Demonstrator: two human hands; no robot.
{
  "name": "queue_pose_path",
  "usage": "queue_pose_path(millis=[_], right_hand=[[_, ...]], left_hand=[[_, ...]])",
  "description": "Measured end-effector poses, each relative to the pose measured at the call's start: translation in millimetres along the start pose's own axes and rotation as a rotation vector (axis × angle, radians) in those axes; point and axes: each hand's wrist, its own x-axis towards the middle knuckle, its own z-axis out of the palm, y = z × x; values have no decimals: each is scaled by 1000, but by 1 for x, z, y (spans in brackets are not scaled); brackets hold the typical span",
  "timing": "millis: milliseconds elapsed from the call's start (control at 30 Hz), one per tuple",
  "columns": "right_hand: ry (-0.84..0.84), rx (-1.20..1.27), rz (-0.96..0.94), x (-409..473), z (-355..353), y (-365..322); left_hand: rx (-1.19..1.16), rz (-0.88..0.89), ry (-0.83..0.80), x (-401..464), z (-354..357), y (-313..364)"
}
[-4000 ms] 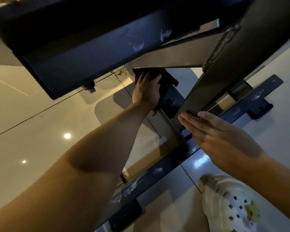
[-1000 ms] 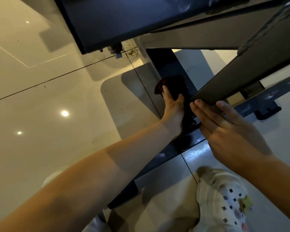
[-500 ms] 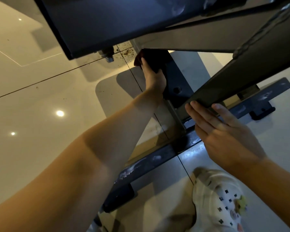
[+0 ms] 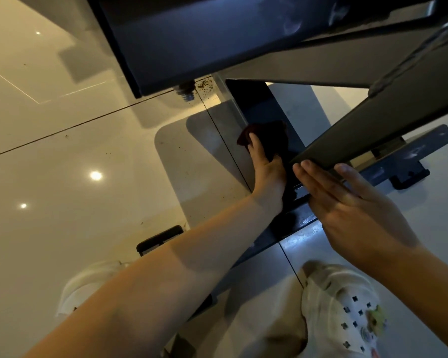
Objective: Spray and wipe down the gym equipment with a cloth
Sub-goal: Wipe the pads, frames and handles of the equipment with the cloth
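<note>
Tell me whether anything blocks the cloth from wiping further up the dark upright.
Nothing visible does. The left hand presses the dark red cloth on the upright, whose face above it is bare up to the bench underside. The slanted brace held by the right hand passes to the right.

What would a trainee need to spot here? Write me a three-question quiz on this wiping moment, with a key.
1. True or false: the left hand presses a dark cloth against the black upright of the frame.
2. What does the right hand touch? A) a spray bottle B) the slanted metal bar C) the floor
3. Fill in: the right hand's fingers lie ____ along the bar's lower edge.

Key: 1 true; 2 B; 3 straight.
</note>
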Motion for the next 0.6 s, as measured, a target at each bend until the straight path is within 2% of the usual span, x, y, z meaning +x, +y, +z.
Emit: queue_pose_path(millis=[100,167,267,400,533,600], right_hand=[[-23,89,15,0,-4,0],[-5,58,9,0,-3,1],[-17,8,-8,0,-4,2],[-51,-5,-16,-5,-9,0],[-124,12,-6,-2,-14,1],[-88,-47,2,4,-17,0]], left_hand=[[256,232,85,6,-2,12],[437,335,126,17,-4,22],[543,372,153,35,-5,38],[352,232,123,41,-4,52],[279,141,-149,-3,-1,19],[10,1,-195,-24,0,2]])
